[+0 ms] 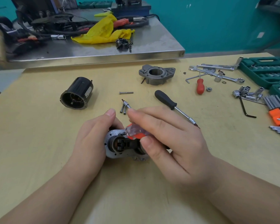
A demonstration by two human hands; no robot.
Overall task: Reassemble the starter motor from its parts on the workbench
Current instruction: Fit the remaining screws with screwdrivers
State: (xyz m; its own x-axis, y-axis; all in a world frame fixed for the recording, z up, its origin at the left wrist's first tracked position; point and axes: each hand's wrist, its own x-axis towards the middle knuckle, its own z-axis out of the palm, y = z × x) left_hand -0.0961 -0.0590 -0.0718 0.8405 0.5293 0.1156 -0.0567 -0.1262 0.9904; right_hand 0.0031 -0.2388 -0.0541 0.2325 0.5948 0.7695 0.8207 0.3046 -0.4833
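The grey metal gear housing [120,147] is steadied on the table [39,143] by the left hand [90,139], curled round its rim, while a clear-and-orange-handled screwdriver [136,133] is gripped above it by the right hand [165,139]. It is judged heavy, rigid and possibly greasy, best held by its flange. Beyond and left of it lies the black motor casing [77,93]; beyond and right, the grey end bracket [157,74].

- My tan counter [39,143] carries a black motor housing [77,93] on its side.
- A grey end bracket [157,74] sits farther back.
- One bolt [126,92] lies alone; two more bolts [123,108] lie close together.
- A black-handled screwdriver [173,105] lies right of them.
- Wrenches [217,71], loose sockets [247,93] and green socket cases [265,70] fill my right edge.
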